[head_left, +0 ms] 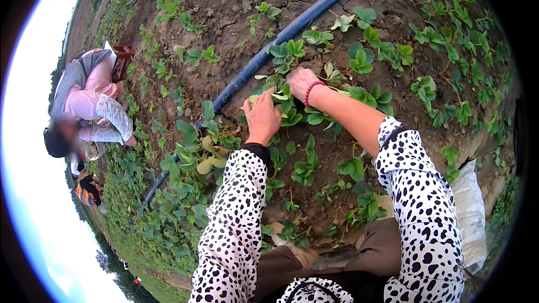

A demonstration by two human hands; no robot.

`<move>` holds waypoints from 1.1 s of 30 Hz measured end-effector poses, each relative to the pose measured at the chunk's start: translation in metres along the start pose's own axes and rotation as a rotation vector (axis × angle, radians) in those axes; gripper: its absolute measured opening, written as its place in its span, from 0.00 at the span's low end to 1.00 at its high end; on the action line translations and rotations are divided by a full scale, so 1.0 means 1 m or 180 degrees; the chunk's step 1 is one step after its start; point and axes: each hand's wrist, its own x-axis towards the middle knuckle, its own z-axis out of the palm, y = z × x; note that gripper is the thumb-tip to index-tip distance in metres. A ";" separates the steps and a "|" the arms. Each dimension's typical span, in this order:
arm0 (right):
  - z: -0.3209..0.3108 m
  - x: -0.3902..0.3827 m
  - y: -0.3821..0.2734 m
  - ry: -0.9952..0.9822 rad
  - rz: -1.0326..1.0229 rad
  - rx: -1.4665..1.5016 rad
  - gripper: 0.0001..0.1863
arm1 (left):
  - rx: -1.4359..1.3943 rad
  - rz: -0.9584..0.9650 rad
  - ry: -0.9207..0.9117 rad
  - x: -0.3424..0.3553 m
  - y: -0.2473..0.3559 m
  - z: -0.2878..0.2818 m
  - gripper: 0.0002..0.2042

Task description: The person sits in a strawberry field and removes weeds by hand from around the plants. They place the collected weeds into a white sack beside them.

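Both of my hands reach into a low strawberry plant (289,113) growing beside a blue hose. My left hand (263,118) is at the plant's left side, its thumb and forefinger closed around some leaves. Just right of it, my right hand (304,84) is lowered to the plant's crown near the soil, fingers curled. Leaves and the hand itself hide the fingertips, so what they grip cannot be made out. A red bead bracelet (310,94) circles my right wrist. Some yellowed leaves (210,163) lie left of my left forearm.
The blue hose (303,21) crosses the brown soil diagonally, among more strawberry plants (359,59). A white sack (469,213) lies right of my right arm. At left another person (92,98) in pink bends over the plants near a reddish-brown crate (122,62); someone in stripes (87,193) is farther off.
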 end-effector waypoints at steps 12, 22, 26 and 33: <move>-0.013 -0.058 0.046 0.1390 -0.0493 0.1095 0.12 | -0.0940 0.0159 0.0769 0.039 0.018 0.004 0.13; -0.013 -0.058 0.057 0.1715 -0.0080 0.1713 0.10 | -0.1706 -0.1990 -0.0349 0.087 0.049 0.040 0.17; -0.018 -0.051 0.061 0.1746 -0.0104 0.1786 0.07 | -0.2033 -0.2310 -0.0197 0.101 0.037 0.063 0.17; -0.016 -0.039 0.074 0.1732 -0.0142 0.2018 0.04 | -0.2477 -0.2422 -0.0564 0.115 0.020 0.083 0.16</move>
